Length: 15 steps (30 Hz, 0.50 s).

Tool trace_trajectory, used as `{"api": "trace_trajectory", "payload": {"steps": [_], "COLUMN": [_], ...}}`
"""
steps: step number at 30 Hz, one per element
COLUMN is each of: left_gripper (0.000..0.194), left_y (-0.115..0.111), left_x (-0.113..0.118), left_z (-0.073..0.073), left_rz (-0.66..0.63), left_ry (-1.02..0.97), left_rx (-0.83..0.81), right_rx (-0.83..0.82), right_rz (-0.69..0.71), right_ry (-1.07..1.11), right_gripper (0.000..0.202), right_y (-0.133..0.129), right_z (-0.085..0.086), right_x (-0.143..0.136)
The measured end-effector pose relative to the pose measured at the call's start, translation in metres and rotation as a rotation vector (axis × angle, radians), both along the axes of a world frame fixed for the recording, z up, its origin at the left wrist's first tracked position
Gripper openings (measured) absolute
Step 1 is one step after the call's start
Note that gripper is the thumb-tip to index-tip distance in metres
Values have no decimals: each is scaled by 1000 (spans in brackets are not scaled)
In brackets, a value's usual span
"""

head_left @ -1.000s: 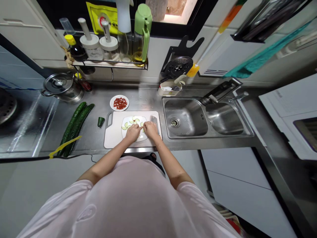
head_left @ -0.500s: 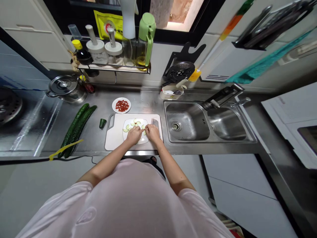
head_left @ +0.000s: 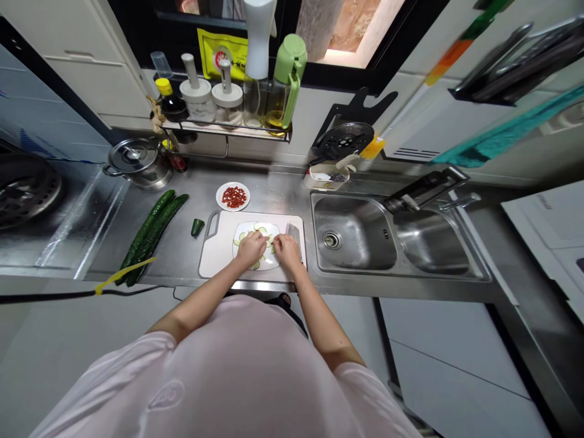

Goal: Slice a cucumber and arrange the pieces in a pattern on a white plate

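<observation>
Both hands are over a white plate (head_left: 271, 260) on a white cutting board (head_left: 210, 258). Thin pale-green cucumber slices (head_left: 260, 228) are laid out around the plate. My left hand (head_left: 252, 248) is closed, fingertips together above the plate's middle. Close beside it, my right hand (head_left: 287, 250) is closed too, its fingertips at the plate's right edge near a slice. Whatever is pinched in either hand is too small and covered to make out. A knife blade (head_left: 292, 230) lies on the board's right side, partly hidden by my right hand.
Behind the board stands a small plate of chopped red pieces (head_left: 234, 196). To the left are a cucumber stub (head_left: 197, 227), two long cucumbers (head_left: 152, 237) and a lidded pot (head_left: 139, 163). A double sink (head_left: 356, 234) lies right; a bottle rack (head_left: 228, 126) hangs above.
The whole view has shifted, so the counter sits further right in the picture. My hands stay over the plate, with the fingertips slightly further apart.
</observation>
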State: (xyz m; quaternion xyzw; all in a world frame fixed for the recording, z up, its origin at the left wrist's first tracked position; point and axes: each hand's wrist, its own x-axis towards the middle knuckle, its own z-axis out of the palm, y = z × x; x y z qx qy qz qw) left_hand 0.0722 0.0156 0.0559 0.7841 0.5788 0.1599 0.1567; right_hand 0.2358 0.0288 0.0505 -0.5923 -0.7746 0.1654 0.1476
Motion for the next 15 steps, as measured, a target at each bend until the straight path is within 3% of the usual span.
{"api": "trace_trajectory", "payload": {"steps": [7, 15], "left_gripper": [29, 29], "left_y": [22, 64], "left_x": [-29, -69], "left_z": [4, -2], "left_rz": [266, 623], "left_ry": [-97, -210], "left_rx": [-14, 60], "right_rx": [0, 1], "right_rz": [-38, -54], "right_ry": [124, 206], "right_gripper": [18, 20], "right_y": [-10, -33], "right_z": [8, 14], "right_x": [4, 11]}}
